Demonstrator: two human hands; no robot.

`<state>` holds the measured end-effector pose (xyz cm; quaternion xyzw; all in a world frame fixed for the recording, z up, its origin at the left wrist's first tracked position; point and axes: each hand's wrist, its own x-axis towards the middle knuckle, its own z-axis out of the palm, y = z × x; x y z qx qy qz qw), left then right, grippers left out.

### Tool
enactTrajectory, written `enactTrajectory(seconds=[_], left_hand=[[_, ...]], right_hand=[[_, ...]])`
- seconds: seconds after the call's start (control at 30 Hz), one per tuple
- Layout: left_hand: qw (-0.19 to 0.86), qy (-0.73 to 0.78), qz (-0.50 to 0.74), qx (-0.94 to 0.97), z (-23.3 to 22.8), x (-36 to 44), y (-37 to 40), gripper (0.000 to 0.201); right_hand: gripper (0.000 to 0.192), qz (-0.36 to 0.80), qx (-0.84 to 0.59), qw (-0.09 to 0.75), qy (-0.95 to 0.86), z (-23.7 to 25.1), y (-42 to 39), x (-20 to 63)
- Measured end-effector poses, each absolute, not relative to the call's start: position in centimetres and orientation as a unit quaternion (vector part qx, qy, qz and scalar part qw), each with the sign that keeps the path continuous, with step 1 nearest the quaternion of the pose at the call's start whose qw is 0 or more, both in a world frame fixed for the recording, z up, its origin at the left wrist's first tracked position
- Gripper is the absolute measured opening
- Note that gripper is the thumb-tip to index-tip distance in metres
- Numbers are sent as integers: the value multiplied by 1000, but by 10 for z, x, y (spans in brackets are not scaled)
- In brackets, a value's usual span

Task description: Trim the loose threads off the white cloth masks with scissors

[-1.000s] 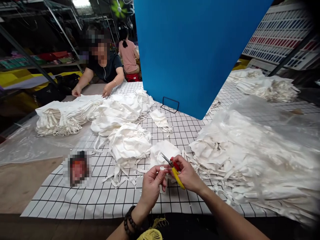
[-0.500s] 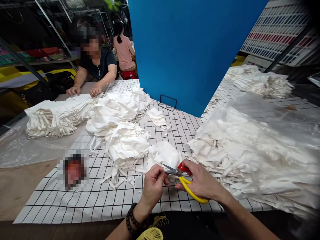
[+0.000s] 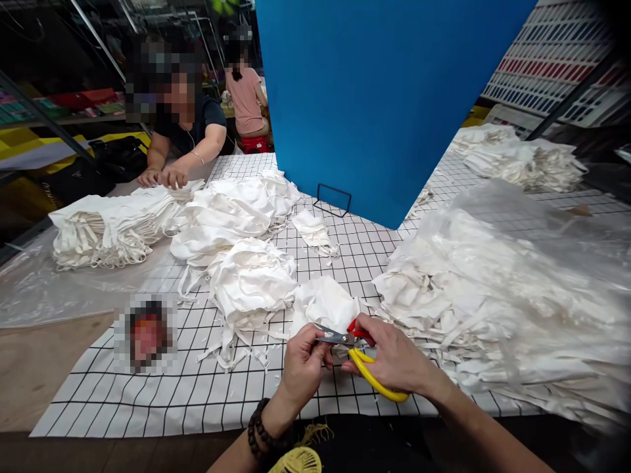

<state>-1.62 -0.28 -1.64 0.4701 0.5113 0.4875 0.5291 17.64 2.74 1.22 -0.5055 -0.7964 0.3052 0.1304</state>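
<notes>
My right hand (image 3: 394, 355) grips a pair of scissors (image 3: 367, 374) with one yellow and one red handle loop. Their blades point left and reach the fingertips of my left hand (image 3: 304, 361), which is pinched closed on the edge of a white cloth piece (image 3: 325, 303). The blades look slightly apart. Most of what lies between my left fingers is hidden by the hand. A dark beaded bracelet circles my left wrist. Just beyond, to the left, rests a heap of white cloth pieces (image 3: 251, 279) with straps hanging from it.
A large pile of white cloth under clear plastic (image 3: 513, 302) lies on the right. The blue board (image 3: 389, 98) stands on the checked tablecloth (image 3: 197, 394). At far left, a co-worker's hands (image 3: 165, 176) touch a stacked bundle of white cloth (image 3: 108, 226). Another person sits farther back.
The scissors have shifted slightly left, their blades further over my left fingertips and less widely apart. The co-worker's hands have come closer together, with the arm moving left.
</notes>
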Motion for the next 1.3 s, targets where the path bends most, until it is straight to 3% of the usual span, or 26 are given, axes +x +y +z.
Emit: enactTrajectory(seconds=[0.33, 0.63, 0.73, 0.87, 0.97, 1.17, 1.3], left_hand=[[531, 510, 470, 487, -16, -16, -4, 19], [536, 505, 458, 497, -20, -18, -4, 21], [538, 511, 464, 484, -19, -19, -1, 22], [485, 536, 496, 481, -14, -44, 6, 21], [438, 562, 506, 486, -14, -74, 11, 20], [400, 643, 417, 503, -25, -108, 13, 26], [360, 691, 392, 489, -35, -116, 7, 37]], right_hand=[[33, 262, -538, 107, -794, 5, 25, 178], [35, 260, -519, 136, -803, 0, 25, 175], [40, 309, -518, 165, -780, -6, 27, 181], [35, 456, -548, 253, -654, -12, 45, 209], [30, 470, -570, 302, -603, -14, 64, 224], [13, 457, -499, 194, -710, -28, 67, 188], [15, 458, -487, 188, -720, -46, 56, 159]])
